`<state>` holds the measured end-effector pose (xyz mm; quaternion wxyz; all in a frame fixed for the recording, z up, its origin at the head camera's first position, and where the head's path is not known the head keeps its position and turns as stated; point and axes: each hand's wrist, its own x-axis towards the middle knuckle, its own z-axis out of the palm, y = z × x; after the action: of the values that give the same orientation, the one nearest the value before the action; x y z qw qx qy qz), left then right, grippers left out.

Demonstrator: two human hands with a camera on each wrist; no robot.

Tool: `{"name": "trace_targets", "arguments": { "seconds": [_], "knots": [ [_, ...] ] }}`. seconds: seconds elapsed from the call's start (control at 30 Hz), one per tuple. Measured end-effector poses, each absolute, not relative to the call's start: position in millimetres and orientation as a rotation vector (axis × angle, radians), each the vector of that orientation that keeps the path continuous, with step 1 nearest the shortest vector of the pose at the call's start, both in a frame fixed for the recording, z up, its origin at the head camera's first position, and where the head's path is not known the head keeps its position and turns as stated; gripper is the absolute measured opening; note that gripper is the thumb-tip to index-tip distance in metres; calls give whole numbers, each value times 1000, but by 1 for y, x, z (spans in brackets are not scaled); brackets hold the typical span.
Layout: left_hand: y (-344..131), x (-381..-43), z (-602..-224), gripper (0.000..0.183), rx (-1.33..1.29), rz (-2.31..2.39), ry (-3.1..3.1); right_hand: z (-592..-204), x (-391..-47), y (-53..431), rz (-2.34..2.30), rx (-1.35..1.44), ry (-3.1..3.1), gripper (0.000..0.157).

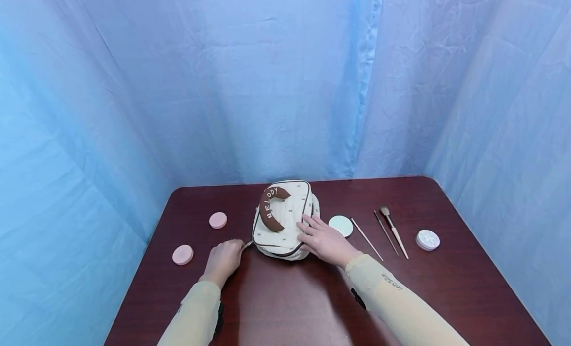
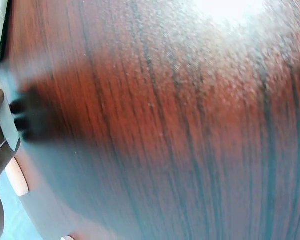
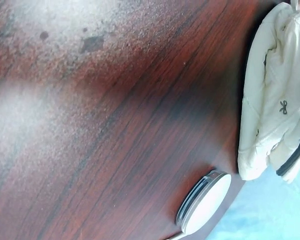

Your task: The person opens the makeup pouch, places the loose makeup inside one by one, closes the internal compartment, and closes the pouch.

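Note:
A cream cosmetic bag with dark piping, small bow prints and a curved brown handle lettered "MELODY" lies at the middle of the table. At its near left corner, my left hand pinches a pale fabric tab that joins the bag. In the left wrist view, that same flat white tab runs between the thumb and fingers. My right hand rests on the bag's right side with its fingers spread and nearly straight. The bag's soft side shows in the right wrist view.
Two pink round cases sit on the left. Right of the bag are a pale green round compact, thin sticks, a fluffy makeup brush and a white embossed round case. Blue curtains stand behind the dark red table.

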<state>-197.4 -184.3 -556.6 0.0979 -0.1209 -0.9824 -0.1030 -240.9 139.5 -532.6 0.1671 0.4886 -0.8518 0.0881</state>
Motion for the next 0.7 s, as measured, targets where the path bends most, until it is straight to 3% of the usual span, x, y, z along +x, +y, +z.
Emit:
{"name": "trace_targets", "arguments": {
  "seconds": [0.27, 0.7],
  "knots": [
    [-187, -191, -555, 9, -405, -232, -2848, -532, -238, 132, 195, 1316, -2394, 16],
    [-186, -178, -552, 15, -489, -229, -2807, -536, -234, 124, 188, 1158, -2436, 19]
  ]
}}
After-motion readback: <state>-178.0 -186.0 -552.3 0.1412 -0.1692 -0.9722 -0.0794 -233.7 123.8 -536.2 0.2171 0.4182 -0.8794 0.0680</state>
